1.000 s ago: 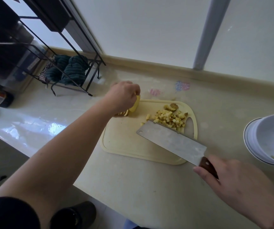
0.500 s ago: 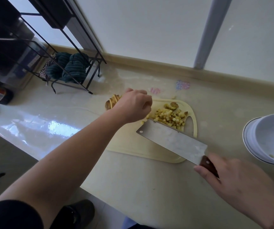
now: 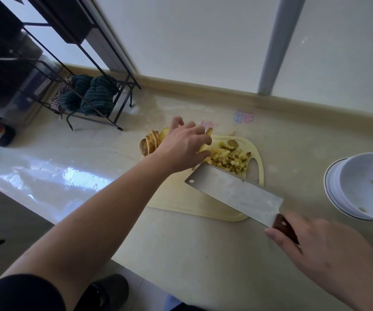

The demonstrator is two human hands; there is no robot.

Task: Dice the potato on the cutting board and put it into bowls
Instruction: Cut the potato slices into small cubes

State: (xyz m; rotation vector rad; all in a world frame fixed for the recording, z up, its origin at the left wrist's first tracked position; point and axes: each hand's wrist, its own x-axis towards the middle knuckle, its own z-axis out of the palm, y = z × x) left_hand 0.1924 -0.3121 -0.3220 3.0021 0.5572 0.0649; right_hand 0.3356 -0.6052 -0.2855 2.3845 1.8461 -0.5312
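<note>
A pile of dice (image 3: 229, 161) lies at the far right of the board (image 3: 203, 205), while slices (image 3: 150, 142) at its far left corner are uncut and the bowls (image 3: 367, 187) hold almost nothing. The left hand (image 3: 185, 147) pinches a slice (image 3: 208, 136) over the board, and the right hand (image 3: 329, 254) grips the cleaver (image 3: 235, 193). By my reckoning, dicing is roughly half done and bowling remains.
</note>
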